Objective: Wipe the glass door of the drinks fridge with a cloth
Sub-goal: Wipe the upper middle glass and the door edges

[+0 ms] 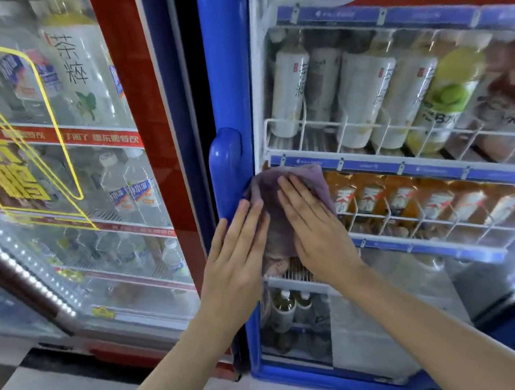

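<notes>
Purple cloth (273, 221) spread flat against glass door (385, 292) of blue drinks fridge (228, 71), near its left edge. Pressed there by right hand (313, 230), fingers straight, flat on the fabric. Left hand (237, 256) at 9 o'clock of the cloth, fingers straight, tips on its edge. Blue door handle (226, 166) at 11 o'clock, touching the cloth. Orange-labelled bottles (407, 199) behind glass at 3 o'clock. Red fridge (153, 110) farther off at 9 o'clock.
</notes>
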